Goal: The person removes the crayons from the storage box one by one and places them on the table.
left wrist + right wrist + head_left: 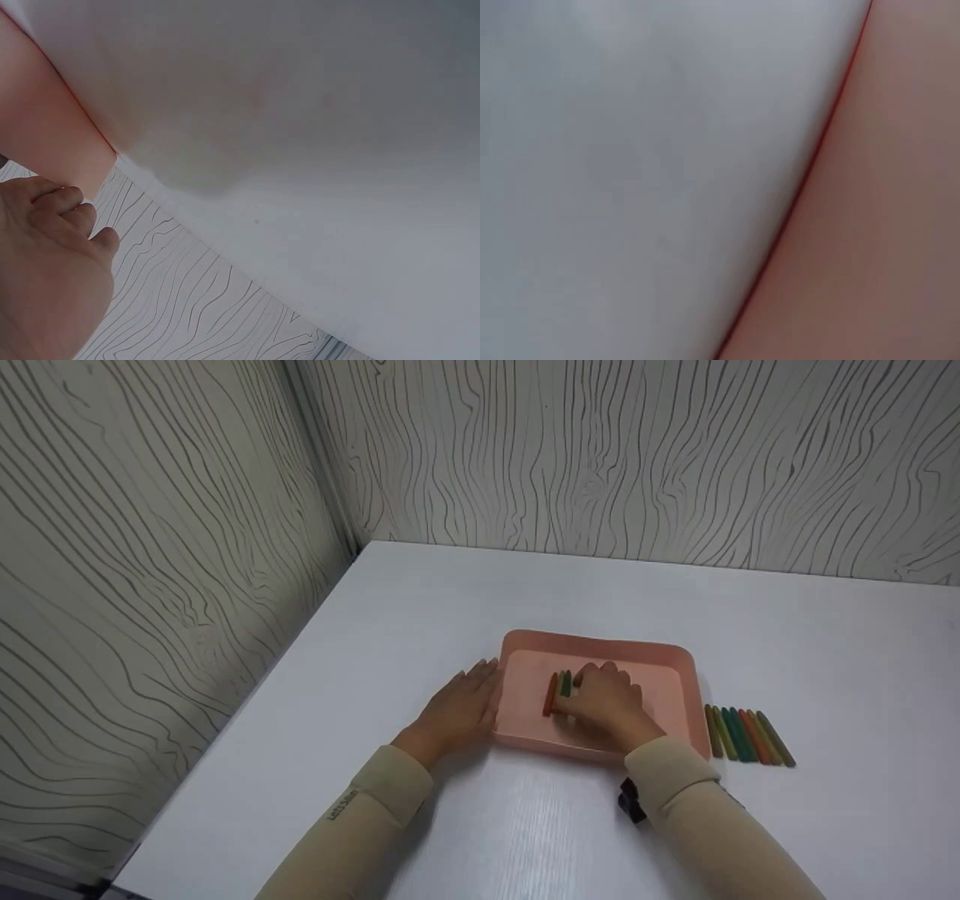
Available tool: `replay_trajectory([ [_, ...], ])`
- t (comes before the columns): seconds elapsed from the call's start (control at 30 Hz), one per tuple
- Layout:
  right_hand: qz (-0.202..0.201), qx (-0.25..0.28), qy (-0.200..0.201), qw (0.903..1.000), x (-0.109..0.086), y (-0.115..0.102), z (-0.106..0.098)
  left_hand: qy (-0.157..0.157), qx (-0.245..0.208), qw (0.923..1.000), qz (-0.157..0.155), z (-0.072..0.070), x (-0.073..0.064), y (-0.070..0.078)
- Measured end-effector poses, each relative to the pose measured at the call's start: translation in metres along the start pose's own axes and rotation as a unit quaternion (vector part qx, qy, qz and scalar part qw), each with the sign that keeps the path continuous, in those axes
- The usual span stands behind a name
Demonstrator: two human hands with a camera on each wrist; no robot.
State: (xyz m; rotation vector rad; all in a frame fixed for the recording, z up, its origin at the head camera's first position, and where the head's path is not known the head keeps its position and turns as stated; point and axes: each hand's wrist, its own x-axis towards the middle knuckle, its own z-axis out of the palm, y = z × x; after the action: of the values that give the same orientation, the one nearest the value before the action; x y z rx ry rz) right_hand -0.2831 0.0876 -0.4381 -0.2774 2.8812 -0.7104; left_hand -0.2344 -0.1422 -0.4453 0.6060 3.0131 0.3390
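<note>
In the head view, a shallow pink tray (600, 646) lies on the white table. Inside it, toward the left, a red-orange crayon (551, 695), a light green one and a dark green crayon (566, 684) lie side by side. My right hand (609, 701) reaches into the tray just right of them, fingers bent down. It seems to pinch a dark brownish crayon, mostly hidden by the fingers. My left hand (463, 706) rests along the tray's left edge with fingers extended. The left wrist view shows this hand (52, 255) beside the pink tray wall (52, 112).
A row of several crayons (750, 735) in greens, orange and brownish yellow lies on the table (360, 660), right of the tray. Wood-grain panels (600, 457) stand behind the table and on its left. A small black object (631, 801) shows by the right sleeve.
</note>
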Motion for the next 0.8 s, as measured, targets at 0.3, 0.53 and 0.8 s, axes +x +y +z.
replay_trajectory([
  [0.3, 0.024, 0.062, -0.034, 0.9972, -0.003, -0.003, -0.004, -0.003, -0.002, 1.0, -0.008, -0.001, 0.0, 0.002],
  [0.53, 0.013, 0.075, -0.043, 0.9962, -0.005, 0.0, -0.011, 0.001, -0.006, 0.9999, -0.01, -0.001, -0.001, 0.001],
  [0.8, 0.005, 0.107, -0.044, 0.9933, -0.01, 0.008, -0.017, 0.002, -0.012, 0.9999, -0.007, -0.001, -0.002, 0.002],
])
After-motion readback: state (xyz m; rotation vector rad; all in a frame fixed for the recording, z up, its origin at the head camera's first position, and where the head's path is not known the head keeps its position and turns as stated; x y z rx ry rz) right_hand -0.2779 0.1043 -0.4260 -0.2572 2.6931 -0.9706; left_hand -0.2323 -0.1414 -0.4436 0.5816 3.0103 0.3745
